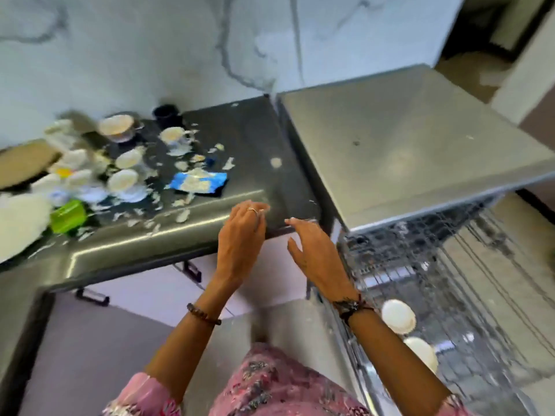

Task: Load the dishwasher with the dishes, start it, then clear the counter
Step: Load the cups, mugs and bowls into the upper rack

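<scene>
The steel dishwasher [414, 151] stands at the right with its wire rack [450, 295] pulled out. Two white bowls [398, 316] sit in the rack near its left side. Several dirty white cups and saucers [126, 181] crowd the dark counter [246, 139] at the left among food scraps. My left hand [240, 238] hovers at the counter's front edge, empty with fingers loosely apart. My right hand [315, 253] hovers beside it, between counter and dishwasher, empty too with fingers spread.
A blue wrapper [198, 183], a green box [67, 216], a dark cup [165, 114] and a round board [24, 163] lie on the counter. Cabinet drawers with dark handles [192, 270] sit below. The marble wall rises behind.
</scene>
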